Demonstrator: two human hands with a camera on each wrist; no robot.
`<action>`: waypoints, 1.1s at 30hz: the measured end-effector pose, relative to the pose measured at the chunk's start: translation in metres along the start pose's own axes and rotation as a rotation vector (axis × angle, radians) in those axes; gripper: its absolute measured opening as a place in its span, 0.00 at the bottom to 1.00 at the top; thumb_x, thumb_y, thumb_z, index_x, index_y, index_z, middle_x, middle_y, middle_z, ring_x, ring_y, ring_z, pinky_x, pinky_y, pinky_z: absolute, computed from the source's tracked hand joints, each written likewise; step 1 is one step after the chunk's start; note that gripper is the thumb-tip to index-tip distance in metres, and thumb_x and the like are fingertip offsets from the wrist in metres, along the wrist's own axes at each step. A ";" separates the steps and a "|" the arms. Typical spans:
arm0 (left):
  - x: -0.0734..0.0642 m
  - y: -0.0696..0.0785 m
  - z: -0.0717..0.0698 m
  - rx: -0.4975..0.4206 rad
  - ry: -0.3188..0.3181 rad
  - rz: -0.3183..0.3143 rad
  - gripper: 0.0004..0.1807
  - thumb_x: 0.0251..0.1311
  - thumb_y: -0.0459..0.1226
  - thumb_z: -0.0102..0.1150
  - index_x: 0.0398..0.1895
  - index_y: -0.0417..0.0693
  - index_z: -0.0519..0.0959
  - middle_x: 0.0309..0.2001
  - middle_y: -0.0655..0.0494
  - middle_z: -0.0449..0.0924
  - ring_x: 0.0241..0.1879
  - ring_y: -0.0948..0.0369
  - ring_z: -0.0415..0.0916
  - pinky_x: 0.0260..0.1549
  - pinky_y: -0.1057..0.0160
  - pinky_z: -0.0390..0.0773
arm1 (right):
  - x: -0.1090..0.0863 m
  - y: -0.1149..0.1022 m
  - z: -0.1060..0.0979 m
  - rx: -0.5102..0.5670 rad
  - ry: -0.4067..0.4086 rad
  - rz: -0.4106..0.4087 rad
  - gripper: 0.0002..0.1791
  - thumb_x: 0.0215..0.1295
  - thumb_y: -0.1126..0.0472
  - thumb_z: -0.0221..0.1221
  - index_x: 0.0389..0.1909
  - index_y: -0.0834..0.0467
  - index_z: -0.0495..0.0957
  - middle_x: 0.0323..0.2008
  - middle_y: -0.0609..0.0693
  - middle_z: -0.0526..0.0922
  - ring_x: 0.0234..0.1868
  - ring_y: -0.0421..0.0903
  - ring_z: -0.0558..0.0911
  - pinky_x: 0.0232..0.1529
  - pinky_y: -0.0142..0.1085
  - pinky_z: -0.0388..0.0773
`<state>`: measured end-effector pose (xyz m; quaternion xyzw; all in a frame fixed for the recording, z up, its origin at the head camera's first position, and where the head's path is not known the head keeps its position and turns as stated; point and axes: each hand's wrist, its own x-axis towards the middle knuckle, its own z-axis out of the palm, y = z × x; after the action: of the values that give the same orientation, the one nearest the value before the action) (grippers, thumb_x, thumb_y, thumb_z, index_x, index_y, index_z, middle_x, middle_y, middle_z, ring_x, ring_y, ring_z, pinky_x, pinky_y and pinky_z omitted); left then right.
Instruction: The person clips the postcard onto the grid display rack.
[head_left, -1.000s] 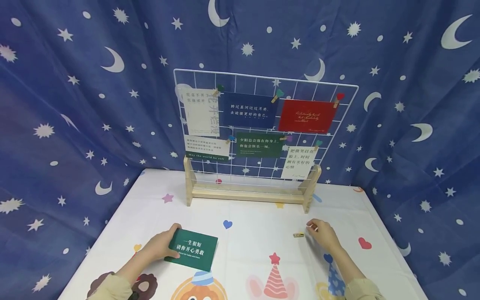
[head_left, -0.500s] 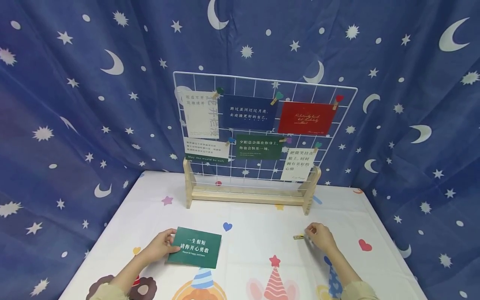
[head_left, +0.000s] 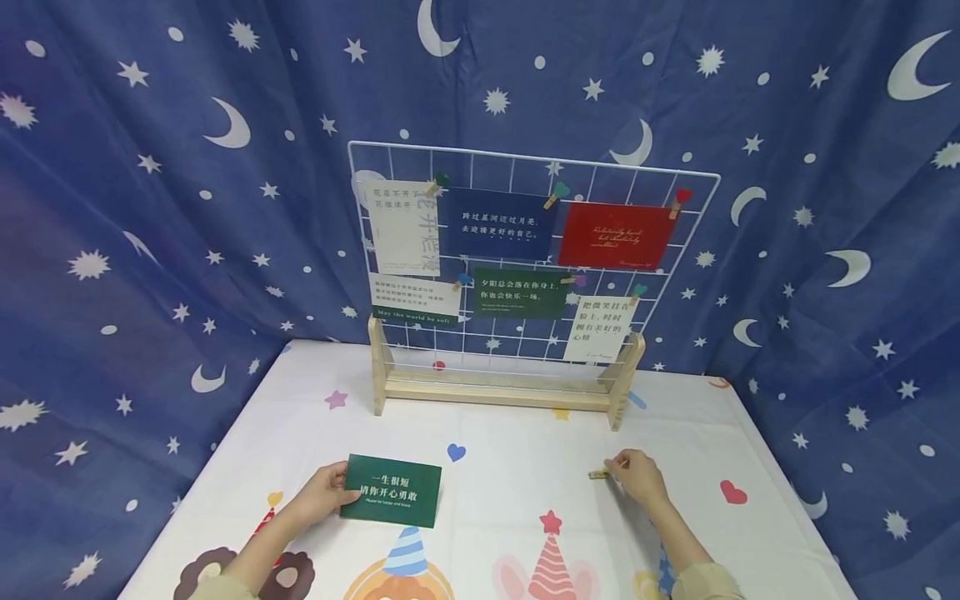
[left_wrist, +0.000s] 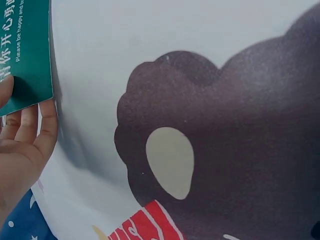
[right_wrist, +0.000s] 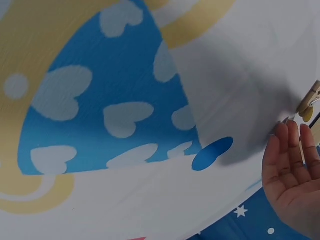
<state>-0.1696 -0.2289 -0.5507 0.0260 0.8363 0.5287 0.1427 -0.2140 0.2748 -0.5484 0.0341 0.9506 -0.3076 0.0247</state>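
In the head view my left hand holds a dark green card with white lettering by its left edge. The left wrist view shows the thumb over the card's face and the other fingers behind it. My right hand is low over the table on the right, its fingertips at the right end of a small wooden clothespin and overlapping it in the head view. The right wrist view has the clothespin at the right edge, just beyond slightly bent fingers; the thumb is mostly out of frame.
A white wire grid stands upright in a wooden base at the back of the table. Several cards, including a red one, hang on it from heart-topped clothespins. A blue starry curtain encloses the printed white tablecloth.
My left hand has turned the green card more level and shifted it slightly right. My right hand has moved a little left and down, bringing its fingertips onto the clothespin's end.
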 end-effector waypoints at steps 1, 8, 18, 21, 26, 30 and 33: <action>0.000 -0.001 0.001 0.002 0.008 0.000 0.25 0.56 0.26 0.57 0.56 0.22 0.65 0.40 0.37 0.82 0.29 0.60 0.77 0.19 0.68 0.74 | 0.000 0.000 0.000 0.001 0.001 -0.003 0.14 0.63 0.58 0.57 0.26 0.66 0.76 0.20 0.52 0.77 0.19 0.42 0.71 0.19 0.31 0.68; -0.003 -0.002 0.002 0.010 0.039 -0.003 0.24 0.55 0.25 0.58 0.55 0.23 0.67 0.41 0.35 0.82 0.35 0.52 0.83 0.27 0.63 0.82 | 0.001 0.004 0.007 0.004 0.019 0.018 0.13 0.61 0.59 0.59 0.23 0.65 0.76 0.20 0.52 0.78 0.20 0.42 0.72 0.20 0.31 0.68; -0.009 -0.004 0.000 -0.011 0.047 0.021 0.26 0.54 0.25 0.59 0.56 0.22 0.66 0.43 0.34 0.80 0.39 0.47 0.83 0.32 0.61 0.84 | 0.004 0.010 0.016 0.029 0.017 0.045 0.14 0.62 0.57 0.59 0.26 0.64 0.74 0.17 0.50 0.75 0.20 0.42 0.70 0.21 0.31 0.66; -0.011 -0.003 0.000 -0.009 0.057 0.021 0.27 0.55 0.26 0.59 0.57 0.22 0.65 0.44 0.34 0.80 0.41 0.47 0.83 0.35 0.61 0.84 | 0.006 0.010 0.017 0.028 0.013 0.026 0.14 0.61 0.57 0.60 0.26 0.64 0.72 0.18 0.50 0.72 0.20 0.42 0.68 0.21 0.31 0.65; -0.015 -0.001 0.003 -0.045 0.056 0.021 0.26 0.56 0.25 0.57 0.57 0.21 0.64 0.44 0.33 0.79 0.43 0.46 0.82 0.39 0.62 0.83 | 0.007 0.010 0.016 0.088 -0.014 0.059 0.13 0.58 0.59 0.62 0.26 0.64 0.70 0.19 0.49 0.68 0.22 0.43 0.66 0.22 0.31 0.64; -0.017 -0.001 0.006 -0.047 0.049 0.018 0.26 0.57 0.26 0.56 0.58 0.22 0.64 0.45 0.35 0.79 0.44 0.47 0.82 0.39 0.63 0.83 | 0.006 0.011 0.014 0.132 -0.029 0.116 0.13 0.57 0.60 0.62 0.28 0.66 0.72 0.22 0.50 0.70 0.25 0.43 0.67 0.25 0.30 0.65; -0.018 -0.001 0.007 -0.031 0.078 0.001 0.26 0.56 0.26 0.57 0.57 0.24 0.65 0.44 0.37 0.80 0.42 0.49 0.83 0.38 0.63 0.83 | 0.004 0.011 0.012 0.162 -0.052 0.111 0.13 0.58 0.61 0.62 0.30 0.68 0.72 0.25 0.53 0.73 0.27 0.44 0.69 0.26 0.31 0.67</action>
<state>-0.1499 -0.2271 -0.5509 0.0037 0.8330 0.5422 0.1099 -0.2164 0.2769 -0.5648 0.0806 0.9183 -0.3822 0.0637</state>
